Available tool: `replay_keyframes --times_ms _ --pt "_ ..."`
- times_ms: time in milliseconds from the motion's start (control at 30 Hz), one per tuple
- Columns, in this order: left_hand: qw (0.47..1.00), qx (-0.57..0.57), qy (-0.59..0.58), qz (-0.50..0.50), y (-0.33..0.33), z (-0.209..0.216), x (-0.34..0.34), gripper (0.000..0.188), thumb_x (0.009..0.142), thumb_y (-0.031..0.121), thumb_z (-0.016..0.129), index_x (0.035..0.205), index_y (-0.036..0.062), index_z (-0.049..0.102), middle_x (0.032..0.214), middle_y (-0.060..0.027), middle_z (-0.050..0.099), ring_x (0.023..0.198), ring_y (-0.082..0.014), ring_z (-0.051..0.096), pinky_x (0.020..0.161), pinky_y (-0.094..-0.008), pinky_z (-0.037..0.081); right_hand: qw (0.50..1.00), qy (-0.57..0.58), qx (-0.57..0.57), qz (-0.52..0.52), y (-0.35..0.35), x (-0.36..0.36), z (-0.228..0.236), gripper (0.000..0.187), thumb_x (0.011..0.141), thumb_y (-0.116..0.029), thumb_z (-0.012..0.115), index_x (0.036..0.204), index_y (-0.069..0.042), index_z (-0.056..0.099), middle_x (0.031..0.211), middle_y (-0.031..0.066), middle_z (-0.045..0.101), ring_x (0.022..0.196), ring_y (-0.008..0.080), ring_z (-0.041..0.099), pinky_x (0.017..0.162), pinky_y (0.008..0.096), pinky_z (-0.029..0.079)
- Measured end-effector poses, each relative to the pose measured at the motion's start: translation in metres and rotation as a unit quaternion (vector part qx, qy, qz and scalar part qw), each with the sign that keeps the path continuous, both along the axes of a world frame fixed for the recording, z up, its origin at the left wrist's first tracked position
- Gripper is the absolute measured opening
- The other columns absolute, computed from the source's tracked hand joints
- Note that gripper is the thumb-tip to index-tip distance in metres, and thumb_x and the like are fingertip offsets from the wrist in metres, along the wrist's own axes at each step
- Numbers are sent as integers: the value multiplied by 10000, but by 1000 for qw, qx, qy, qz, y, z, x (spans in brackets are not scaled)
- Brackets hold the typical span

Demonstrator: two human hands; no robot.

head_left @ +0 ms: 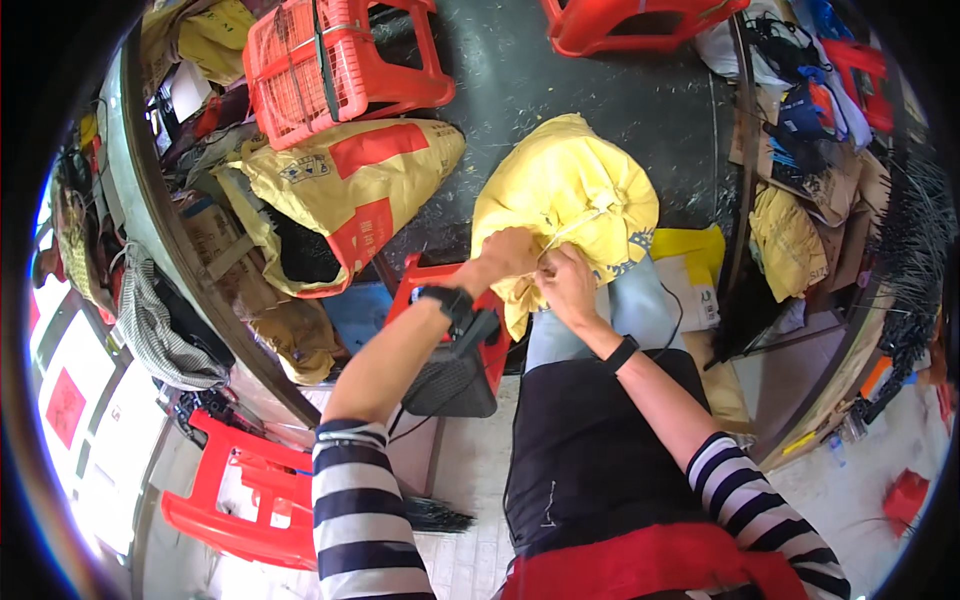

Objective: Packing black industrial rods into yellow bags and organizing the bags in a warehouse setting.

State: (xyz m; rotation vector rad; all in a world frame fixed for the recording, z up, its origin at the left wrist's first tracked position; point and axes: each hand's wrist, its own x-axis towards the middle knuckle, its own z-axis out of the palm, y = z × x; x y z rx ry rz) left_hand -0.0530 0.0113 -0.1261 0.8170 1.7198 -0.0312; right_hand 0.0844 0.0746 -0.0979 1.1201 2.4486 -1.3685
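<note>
A full yellow woven sack (545, 175) sits in front of my knees, its cloth bunched toward me. My left hand (508, 254) is closed on the gathered cloth at the sack's near left side. Close beside it, my right hand (568, 285) has its fingers pinched together at the same bunched part. A thin pale string (585, 216) runs over the sack and down between my two hands. I cannot make out whether the right fingertips grip the string or the cloth.
Left of the sack lies an open yellow and red woven bag (375, 165), below a strapped red basket and stool (345, 65). A red stool (490, 345) with a dark grey box (450, 385) stands by my left forearm. Cardboard and bags (810, 190) crowd the right side.
</note>
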Motion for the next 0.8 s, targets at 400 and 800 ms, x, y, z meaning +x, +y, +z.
replay_keyframes --times_ms 400,800 --pt "851 -238 -408 231 11 -20 -33 204 739 122 445 560 130 347 525 62 331 398 -58 259 381 -233 181 979 129 92 124 10 18 -13 176 712 -123 725 867 -129 642 787 1 559 713 184 579 657 345 476" --pt "861 -135 -363 330 -25 -23 -10 179 780 175 512 723 45 621 602 15 532 466 -84 483 418 -236 328 927 229 24 295 39 6 -19 64 793 -139 644 851 -113 651 781 32 590 676 211 612 616 348 493"
